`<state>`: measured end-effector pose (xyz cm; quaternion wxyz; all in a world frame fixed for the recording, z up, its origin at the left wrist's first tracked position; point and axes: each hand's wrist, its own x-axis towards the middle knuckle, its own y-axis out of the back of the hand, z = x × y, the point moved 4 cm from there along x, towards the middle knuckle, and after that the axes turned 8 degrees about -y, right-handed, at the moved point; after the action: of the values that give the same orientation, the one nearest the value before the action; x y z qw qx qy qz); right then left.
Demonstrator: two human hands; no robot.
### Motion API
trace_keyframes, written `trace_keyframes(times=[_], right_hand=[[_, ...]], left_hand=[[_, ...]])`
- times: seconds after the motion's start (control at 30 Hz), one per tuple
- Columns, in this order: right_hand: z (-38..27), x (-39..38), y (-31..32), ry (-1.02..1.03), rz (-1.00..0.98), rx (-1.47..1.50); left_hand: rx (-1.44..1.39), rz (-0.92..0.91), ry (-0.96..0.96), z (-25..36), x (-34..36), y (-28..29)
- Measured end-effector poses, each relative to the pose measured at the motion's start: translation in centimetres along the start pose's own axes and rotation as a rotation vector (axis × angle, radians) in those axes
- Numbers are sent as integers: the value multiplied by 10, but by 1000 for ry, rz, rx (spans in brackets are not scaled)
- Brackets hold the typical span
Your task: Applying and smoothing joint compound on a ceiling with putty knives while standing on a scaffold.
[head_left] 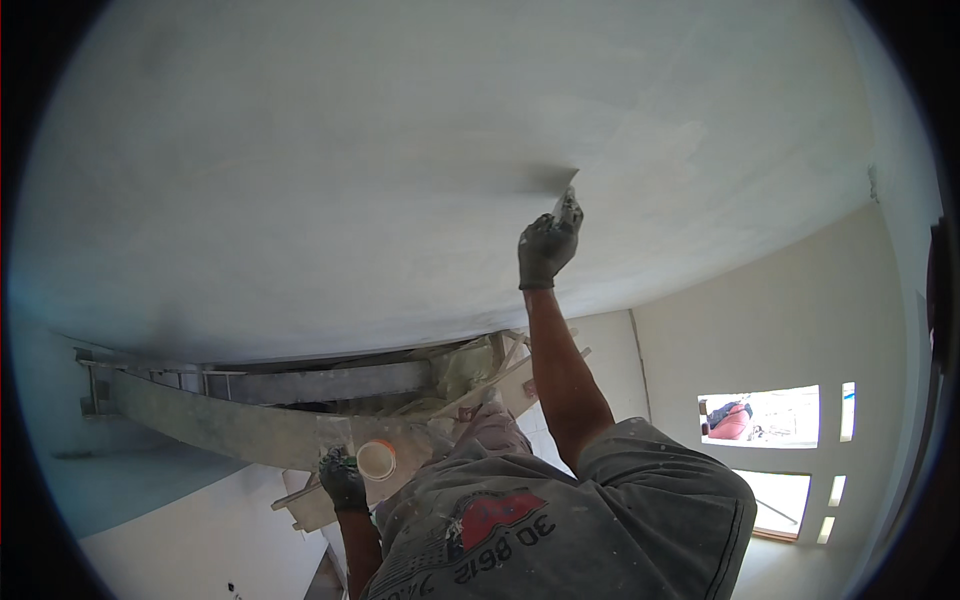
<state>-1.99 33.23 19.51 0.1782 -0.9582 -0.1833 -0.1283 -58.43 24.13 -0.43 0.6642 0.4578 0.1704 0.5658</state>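
My right hand (548, 245), in a dark glove smeared with pale filler, is raised at the end of a bare forearm. Its fingers are closed around a putty knife (566, 192), whose thin blade tip meets the large grey-white plastered surface (380, 160). Lower down on the left, my left hand (343, 482) wears a similar dark glove. Those fingers are curled round something with a bit of green on it, which I cannot make out. Right beside it stands a white bucket (376, 460) with an orange-tinged rim; its contents are unclear.
Below me runs a scaffold plank (210, 420), with a metal frame (92, 385) at its far left end. Boards (520, 385) cross near my body. A pale wall (770, 300) on the right has window openings (760, 415), with a person in red visible outside.
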Motion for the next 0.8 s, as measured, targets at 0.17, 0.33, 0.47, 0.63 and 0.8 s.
trace_keyframes(times=[0.17,0.33,0.47,0.63,0.8], right_hand=[[-10,-99,-112,192,54,-929],[11,-161,-179,35,-49,-918],[17,-195,-217,-57,-41,-806],[74,-212,-230,-799,159,756],[81,-201,-202,-1617,160,976]], left_hand=[[-81,123,123,-19,-14,17],[192,63,114,-7,-39,46],[98,78,236,-18,-78,45],[172,-39,167,5,-79,41],[169,-51,161,5,-94,37]])
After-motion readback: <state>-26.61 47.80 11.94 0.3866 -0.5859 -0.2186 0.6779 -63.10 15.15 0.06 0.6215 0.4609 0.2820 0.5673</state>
